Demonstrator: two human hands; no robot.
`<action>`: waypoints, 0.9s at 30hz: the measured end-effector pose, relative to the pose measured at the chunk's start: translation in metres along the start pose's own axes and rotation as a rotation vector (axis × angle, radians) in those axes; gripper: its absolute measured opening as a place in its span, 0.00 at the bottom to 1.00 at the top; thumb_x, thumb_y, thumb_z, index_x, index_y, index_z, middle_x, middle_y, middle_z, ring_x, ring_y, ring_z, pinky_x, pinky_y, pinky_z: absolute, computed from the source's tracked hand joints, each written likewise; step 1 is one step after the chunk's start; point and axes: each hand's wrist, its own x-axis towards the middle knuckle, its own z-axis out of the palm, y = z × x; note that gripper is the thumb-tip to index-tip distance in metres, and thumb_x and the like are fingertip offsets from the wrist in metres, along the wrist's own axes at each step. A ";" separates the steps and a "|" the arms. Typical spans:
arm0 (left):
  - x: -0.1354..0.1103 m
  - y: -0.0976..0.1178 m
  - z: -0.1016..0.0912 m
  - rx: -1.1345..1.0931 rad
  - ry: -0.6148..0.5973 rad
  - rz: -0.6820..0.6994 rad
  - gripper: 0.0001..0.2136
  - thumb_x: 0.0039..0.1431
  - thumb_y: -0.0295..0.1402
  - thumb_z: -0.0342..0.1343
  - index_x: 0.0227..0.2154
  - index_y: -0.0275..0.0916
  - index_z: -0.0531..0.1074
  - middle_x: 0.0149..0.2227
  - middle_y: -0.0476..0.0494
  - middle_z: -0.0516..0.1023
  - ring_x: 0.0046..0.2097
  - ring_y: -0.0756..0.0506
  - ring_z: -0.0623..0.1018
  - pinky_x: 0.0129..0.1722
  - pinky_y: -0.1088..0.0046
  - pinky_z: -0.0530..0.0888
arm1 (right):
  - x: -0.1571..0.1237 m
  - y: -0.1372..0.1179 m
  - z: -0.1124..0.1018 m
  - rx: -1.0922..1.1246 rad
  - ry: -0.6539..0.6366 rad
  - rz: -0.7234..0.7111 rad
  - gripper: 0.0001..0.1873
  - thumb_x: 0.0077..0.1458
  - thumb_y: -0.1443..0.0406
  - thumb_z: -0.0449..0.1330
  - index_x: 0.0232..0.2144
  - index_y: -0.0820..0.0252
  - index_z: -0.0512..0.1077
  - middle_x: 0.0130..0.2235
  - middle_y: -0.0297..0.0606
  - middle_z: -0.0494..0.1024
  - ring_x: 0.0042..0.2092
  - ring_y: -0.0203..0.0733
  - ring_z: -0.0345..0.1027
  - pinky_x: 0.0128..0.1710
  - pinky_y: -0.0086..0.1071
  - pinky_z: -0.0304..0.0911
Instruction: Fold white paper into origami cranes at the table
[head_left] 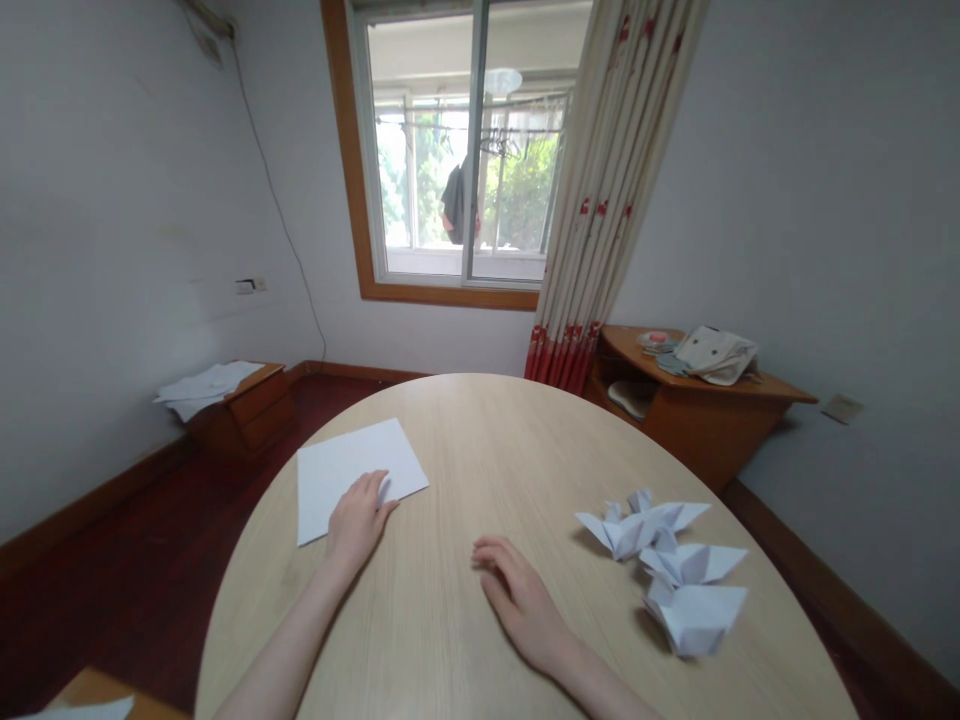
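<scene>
Left hand (360, 520) lay relaxed, ungripping, on a white paper sheet (337, 470) at nine o'clock on the table (480, 430), right hand (517, 600) rested empty, loosely curled, near three folded paper models (694, 618) at three o'clock, a cloth bag (716, 355) sat on a wooden cabinet (712, 430) at two o'clock

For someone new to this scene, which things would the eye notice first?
Three folded white paper figures sit together on the right of the oval pale-wood table. The left hand rests on a flat white paper sheet, and a cream curtain with red flowers hangs beside the window.
</scene>
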 end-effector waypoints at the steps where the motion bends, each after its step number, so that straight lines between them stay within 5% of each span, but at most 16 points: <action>1: 0.000 -0.001 0.001 0.018 -0.008 -0.032 0.16 0.60 0.33 0.53 0.50 0.35 0.67 0.52 0.33 0.73 0.52 0.35 0.73 0.49 0.60 0.69 | 0.000 0.000 0.000 -0.022 -0.009 -0.017 0.12 0.58 0.73 0.48 0.39 0.56 0.67 0.48 0.42 0.71 0.51 0.42 0.66 0.50 0.38 0.63; 10: 0.000 -0.008 -0.001 0.076 -0.119 -0.178 0.12 0.63 0.36 0.53 0.47 0.40 0.72 0.52 0.41 0.75 0.53 0.42 0.74 0.49 0.72 0.68 | -0.003 0.001 0.003 -0.154 -0.043 -0.119 0.12 0.59 0.74 0.47 0.40 0.57 0.67 0.48 0.43 0.71 0.50 0.44 0.67 0.49 0.39 0.65; 17: 0.000 -0.004 -0.015 0.144 -0.169 -0.186 0.13 0.68 0.36 0.43 0.42 0.42 0.74 0.42 0.43 0.81 0.43 0.41 0.79 0.35 0.73 0.69 | -0.002 0.001 0.002 -0.164 -0.036 -0.134 0.13 0.59 0.75 0.47 0.40 0.57 0.66 0.48 0.44 0.71 0.50 0.44 0.67 0.48 0.39 0.66; 21: 0.000 0.004 -0.020 0.209 -0.121 -0.226 0.14 0.67 0.35 0.43 0.43 0.39 0.73 0.35 0.40 0.81 0.37 0.40 0.80 0.32 0.71 0.68 | -0.002 0.000 0.001 -0.165 -0.024 -0.137 0.13 0.58 0.75 0.47 0.40 0.58 0.67 0.48 0.44 0.71 0.50 0.43 0.67 0.48 0.39 0.66; 27: -0.003 0.008 -0.024 0.256 0.065 -0.275 0.16 0.68 0.35 0.40 0.50 0.37 0.69 0.37 0.37 0.80 0.38 0.39 0.79 0.31 0.71 0.66 | -0.003 -0.004 0.000 -0.159 0.034 -0.167 0.14 0.59 0.74 0.47 0.41 0.57 0.68 0.47 0.44 0.72 0.49 0.44 0.68 0.48 0.39 0.67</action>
